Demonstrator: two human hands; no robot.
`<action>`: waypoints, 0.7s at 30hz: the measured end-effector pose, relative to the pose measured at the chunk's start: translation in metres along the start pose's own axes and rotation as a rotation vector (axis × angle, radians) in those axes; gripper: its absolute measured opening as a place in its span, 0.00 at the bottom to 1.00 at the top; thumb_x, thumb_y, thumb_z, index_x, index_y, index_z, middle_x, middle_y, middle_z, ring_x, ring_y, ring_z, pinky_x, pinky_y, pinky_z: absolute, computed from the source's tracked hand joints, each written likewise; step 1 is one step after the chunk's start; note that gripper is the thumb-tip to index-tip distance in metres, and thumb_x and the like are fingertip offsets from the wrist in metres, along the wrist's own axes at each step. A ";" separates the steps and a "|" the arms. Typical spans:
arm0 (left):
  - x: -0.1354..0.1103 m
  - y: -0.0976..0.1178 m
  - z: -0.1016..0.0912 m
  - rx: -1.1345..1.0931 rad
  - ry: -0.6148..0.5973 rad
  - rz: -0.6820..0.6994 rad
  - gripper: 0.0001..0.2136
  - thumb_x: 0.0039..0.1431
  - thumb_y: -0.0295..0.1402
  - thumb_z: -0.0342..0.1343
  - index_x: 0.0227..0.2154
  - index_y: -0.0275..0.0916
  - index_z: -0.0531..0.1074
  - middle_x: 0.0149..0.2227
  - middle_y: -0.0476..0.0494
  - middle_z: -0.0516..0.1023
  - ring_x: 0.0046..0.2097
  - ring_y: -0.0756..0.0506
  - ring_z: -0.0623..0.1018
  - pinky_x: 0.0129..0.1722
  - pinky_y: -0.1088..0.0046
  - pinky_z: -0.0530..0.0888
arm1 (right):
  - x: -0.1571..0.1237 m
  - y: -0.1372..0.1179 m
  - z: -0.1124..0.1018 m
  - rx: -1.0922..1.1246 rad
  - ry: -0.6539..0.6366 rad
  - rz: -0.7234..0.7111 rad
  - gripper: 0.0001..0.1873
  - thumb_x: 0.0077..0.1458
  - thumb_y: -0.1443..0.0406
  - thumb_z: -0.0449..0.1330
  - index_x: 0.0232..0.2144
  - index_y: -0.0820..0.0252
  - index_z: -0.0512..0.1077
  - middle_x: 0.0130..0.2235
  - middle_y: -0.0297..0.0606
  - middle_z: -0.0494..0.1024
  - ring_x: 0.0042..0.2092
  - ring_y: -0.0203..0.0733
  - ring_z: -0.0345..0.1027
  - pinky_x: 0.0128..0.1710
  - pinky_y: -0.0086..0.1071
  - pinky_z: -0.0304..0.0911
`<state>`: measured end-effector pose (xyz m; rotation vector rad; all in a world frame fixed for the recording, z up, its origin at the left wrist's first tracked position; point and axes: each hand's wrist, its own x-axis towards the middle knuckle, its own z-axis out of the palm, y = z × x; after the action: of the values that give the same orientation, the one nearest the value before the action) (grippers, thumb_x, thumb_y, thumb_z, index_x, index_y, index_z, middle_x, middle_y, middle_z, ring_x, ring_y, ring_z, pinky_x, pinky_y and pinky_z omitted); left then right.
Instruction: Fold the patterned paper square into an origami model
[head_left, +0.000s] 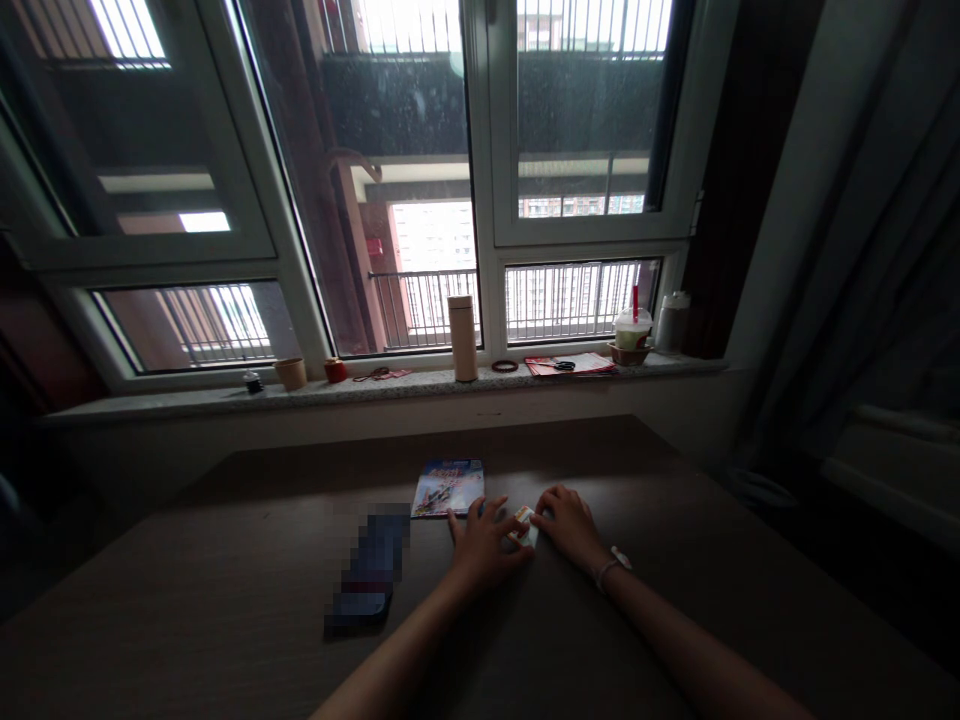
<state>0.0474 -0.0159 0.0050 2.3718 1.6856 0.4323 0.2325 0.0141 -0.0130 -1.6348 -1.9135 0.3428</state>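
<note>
We have a small piece of what looks like paper, white with orange-yellow patches, between our two hands, over the middle of the bench. We cannot tell whether it lies flat on the wood or is slightly raised. Our left hand reaches it from the left, its fingers spread, some of them over the paper. Our right hand meets the upper right edge with its fingers bunched together. In neither hand can we tell whether the fingers are clamped on the paper or only rest against it.

We judge the piece to be very light and thin, stiff enough to keep a crease but easy to bend, crumple or tear. It may skid on the smooth bench, so we would steady it with light fingertips on one side and take the opposite edge or corner between thumb and forefinger, without a hard squeeze. A printed booklet lies just beyond the left hand, and a blurred dark object sits to its left.
</note>
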 end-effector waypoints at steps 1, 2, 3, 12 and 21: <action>0.000 0.000 0.000 0.002 0.000 0.001 0.16 0.53 0.52 0.59 0.45 0.60 0.75 0.65 0.53 0.58 0.67 0.30 0.50 0.59 0.31 0.36 | 0.000 0.000 0.000 -0.001 0.001 0.001 0.07 0.54 0.59 0.60 0.32 0.54 0.74 0.43 0.37 0.73 0.50 0.45 0.63 0.52 0.36 0.53; 0.000 0.000 0.000 0.005 0.001 0.000 0.17 0.52 0.52 0.59 0.45 0.60 0.74 0.65 0.53 0.58 0.67 0.30 0.50 0.59 0.32 0.36 | 0.000 -0.001 0.000 -0.002 0.001 0.004 0.07 0.54 0.59 0.60 0.32 0.54 0.74 0.43 0.37 0.73 0.50 0.44 0.63 0.52 0.36 0.53; 0.000 0.000 0.000 0.006 0.003 -0.002 0.17 0.52 0.52 0.59 0.45 0.60 0.74 0.66 0.54 0.58 0.67 0.30 0.50 0.59 0.32 0.36 | -0.001 -0.001 0.000 -0.003 -0.002 0.005 0.07 0.54 0.59 0.60 0.32 0.54 0.74 0.43 0.37 0.73 0.50 0.44 0.63 0.52 0.36 0.53; -0.001 0.001 -0.002 0.016 0.019 0.013 0.17 0.52 0.53 0.58 0.45 0.61 0.74 0.66 0.54 0.58 0.67 0.29 0.50 0.58 0.29 0.34 | -0.001 0.000 -0.001 0.023 0.006 0.013 0.08 0.53 0.58 0.60 0.33 0.54 0.74 0.43 0.38 0.73 0.50 0.46 0.63 0.52 0.37 0.54; -0.002 -0.002 -0.002 0.010 0.045 0.028 0.17 0.52 0.54 0.59 0.44 0.61 0.75 0.64 0.55 0.60 0.66 0.28 0.51 0.58 0.30 0.31 | 0.003 0.016 -0.009 0.285 0.030 -0.029 0.09 0.52 0.63 0.56 0.33 0.57 0.75 0.39 0.38 0.76 0.46 0.43 0.68 0.49 0.33 0.60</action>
<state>0.0447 -0.0169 0.0060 2.4137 1.6790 0.4867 0.2505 0.0192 -0.0142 -1.4156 -1.7727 0.5485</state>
